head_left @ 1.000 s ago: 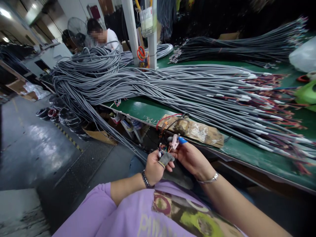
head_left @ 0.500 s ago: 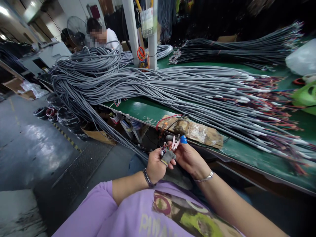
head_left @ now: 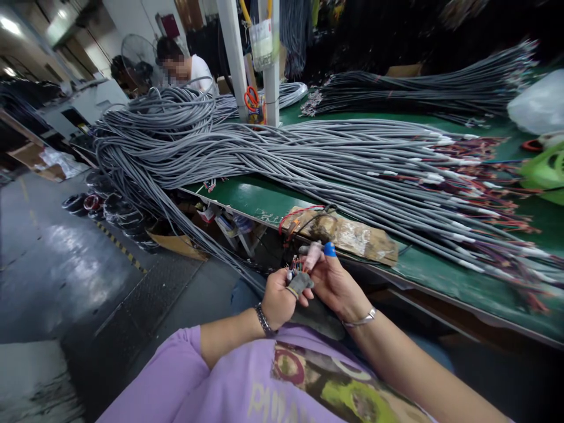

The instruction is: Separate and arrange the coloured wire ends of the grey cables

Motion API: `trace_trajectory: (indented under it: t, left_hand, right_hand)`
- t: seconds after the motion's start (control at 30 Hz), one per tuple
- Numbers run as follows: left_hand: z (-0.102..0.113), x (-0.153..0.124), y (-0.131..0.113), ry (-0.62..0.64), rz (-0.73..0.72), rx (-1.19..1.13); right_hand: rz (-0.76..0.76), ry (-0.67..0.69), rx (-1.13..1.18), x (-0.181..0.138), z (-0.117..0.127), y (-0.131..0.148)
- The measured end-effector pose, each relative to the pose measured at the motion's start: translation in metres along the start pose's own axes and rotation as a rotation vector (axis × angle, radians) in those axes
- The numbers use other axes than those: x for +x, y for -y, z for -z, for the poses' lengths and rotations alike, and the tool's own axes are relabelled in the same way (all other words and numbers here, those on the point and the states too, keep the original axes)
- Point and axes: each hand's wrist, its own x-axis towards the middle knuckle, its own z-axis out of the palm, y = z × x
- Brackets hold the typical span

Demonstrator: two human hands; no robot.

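Close in front of my body, my left hand [head_left: 282, 298] is closed on a bunch of thin coloured wires [head_left: 300, 267], its thumb covered by a grey cloth finger cot [head_left: 300, 283]. My right hand [head_left: 335, 285] meets it from the right, fingers bent in at the same wires. A blue cover [head_left: 329, 249] caps the right thumb. Beside that thumb is a blurred pale pink piece [head_left: 314, 256]; its kind and how it is held do not show clearly. Behind my left hand, grey cables [head_left: 220, 252] run down off the bench.
Grey cables [head_left: 273, 147] with stripped, coloured ends cover much of the green bench [head_left: 247, 197]. At its front edge lies a taped cardboard piece [head_left: 352, 235] with a red wire. Black cables [head_left: 409, 88] are at the back. A person [head_left: 185, 64] sits beyond the coil.
The pale pink piece has shifted slightly and looks more blurred, its forked shape no longer distinct. My right hand has turned a little; the left stays closed on the wires.
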Motion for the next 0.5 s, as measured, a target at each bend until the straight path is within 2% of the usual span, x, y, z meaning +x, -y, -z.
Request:
trace_trajectory:
  t: [0.13,0.3,0.4,0.5]
  left_hand:
    - [0.007,-0.003,0.006,0.006,0.021,-0.040]
    - [0.016,0.000,0.013,0.058,0.037,-0.104]
    - [0.019,0.003,0.013,0.056,-0.012,-0.150]
    - [0.022,0.004,0.011,0.057,-0.079,-0.078]
  right_hand:
    - [-0.023,-0.028,0.053,-0.002,0.012,-0.002]
    - [-0.052,-0.070,0.014,-0.003,0.025,-0.005]
    - [-0.012,-0.126,-0.111,-0.005,0.029,-0.005]
    - [0.115,-0.235,-0.389,-0.008,0.033,-0.003]
